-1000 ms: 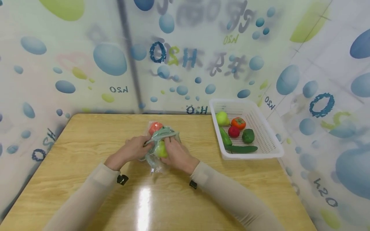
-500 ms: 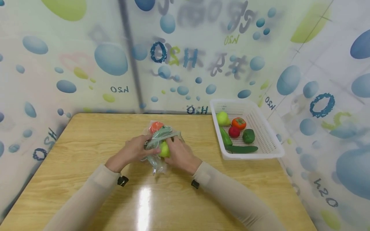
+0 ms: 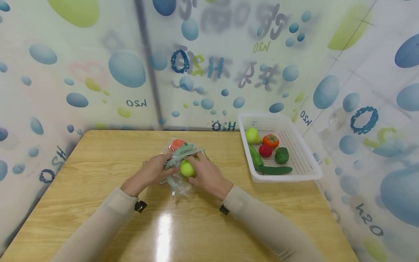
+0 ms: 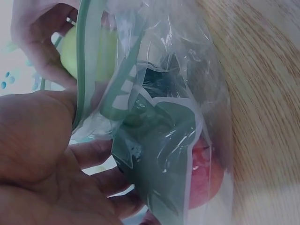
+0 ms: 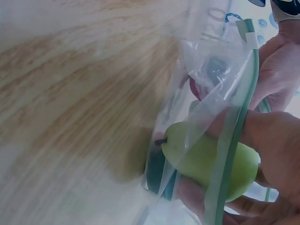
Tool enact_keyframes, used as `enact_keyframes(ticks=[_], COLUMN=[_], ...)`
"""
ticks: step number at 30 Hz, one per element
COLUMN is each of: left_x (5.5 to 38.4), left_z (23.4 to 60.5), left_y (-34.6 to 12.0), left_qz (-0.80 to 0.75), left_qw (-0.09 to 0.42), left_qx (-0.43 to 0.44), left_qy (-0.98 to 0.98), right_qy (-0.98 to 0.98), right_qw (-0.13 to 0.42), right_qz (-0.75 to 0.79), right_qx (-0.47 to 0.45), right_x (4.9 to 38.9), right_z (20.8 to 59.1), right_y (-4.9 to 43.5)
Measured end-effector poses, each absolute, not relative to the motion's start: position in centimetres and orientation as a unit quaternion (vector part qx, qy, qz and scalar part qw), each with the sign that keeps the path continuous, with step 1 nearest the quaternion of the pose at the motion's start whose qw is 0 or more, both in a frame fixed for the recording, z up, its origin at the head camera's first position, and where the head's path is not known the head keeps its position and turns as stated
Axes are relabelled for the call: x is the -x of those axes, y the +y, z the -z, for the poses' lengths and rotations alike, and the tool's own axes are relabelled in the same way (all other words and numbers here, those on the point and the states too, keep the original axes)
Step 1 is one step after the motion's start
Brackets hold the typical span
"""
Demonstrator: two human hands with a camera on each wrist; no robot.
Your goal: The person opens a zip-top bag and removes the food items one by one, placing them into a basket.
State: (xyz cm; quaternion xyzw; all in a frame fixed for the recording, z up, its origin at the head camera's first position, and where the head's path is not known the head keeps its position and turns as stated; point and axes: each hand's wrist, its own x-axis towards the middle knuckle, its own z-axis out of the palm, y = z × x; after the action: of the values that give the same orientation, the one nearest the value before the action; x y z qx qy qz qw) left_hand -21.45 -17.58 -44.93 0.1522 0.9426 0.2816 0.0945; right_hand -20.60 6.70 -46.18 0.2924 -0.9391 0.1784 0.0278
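Note:
My right hand [image 3: 211, 178] grips a green pear [image 3: 187, 168] at the mouth of a clear zip bag [image 3: 179, 186] with a green seal strip. In the right wrist view the pear [image 5: 206, 154] lies partly behind the clear plastic, its stem pointing into the bag. My left hand [image 3: 148, 174] holds the bag by its rim; the left wrist view has the thumb at the strip and the fingers [image 4: 110, 180] behind the plastic. Inside the bag sit a red-orange round fruit or vegetable [image 4: 206, 178] and something dark green [image 5: 160, 176], its kind unclear.
A white plastic basket [image 3: 314, 171] stands at the table's back right. It holds a green pear [image 3: 252, 135], a persimmon [image 3: 271, 141], a red round fruit [image 3: 265, 150], a dark green pepper [image 3: 281, 155], a cucumber [image 3: 274, 170] and a long green vegetable [image 3: 255, 156]. A patterned wall rises behind.
My right hand has shifted slightly right with the pear, which shows more outside the plastic. The left thumb and fingers have spread wider at the bag's rim. The basket has stayed put.

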Motion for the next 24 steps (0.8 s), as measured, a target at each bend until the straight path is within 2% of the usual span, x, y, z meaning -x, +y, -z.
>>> enact_keyframes(ticks=[9,24], left_x=[21.2,20.7], left_z=[45.1,45.2], left_y=[-17.5,-17.1], left_qz=[-0.275,-0.271], left_qw=[0.087,0.032], left_qx=[-0.142,-0.14], left_qy=[0.947,0.952], right_qy=[-0.922,-0.882], right_qw=[0.062,0.14], right_qz=[-0.205,-0.245], right_qx=[-0.323,-0.378], right_x=[20.2,19.7], right_z=[45.5,43.8], right_y=[7.0,7.6])
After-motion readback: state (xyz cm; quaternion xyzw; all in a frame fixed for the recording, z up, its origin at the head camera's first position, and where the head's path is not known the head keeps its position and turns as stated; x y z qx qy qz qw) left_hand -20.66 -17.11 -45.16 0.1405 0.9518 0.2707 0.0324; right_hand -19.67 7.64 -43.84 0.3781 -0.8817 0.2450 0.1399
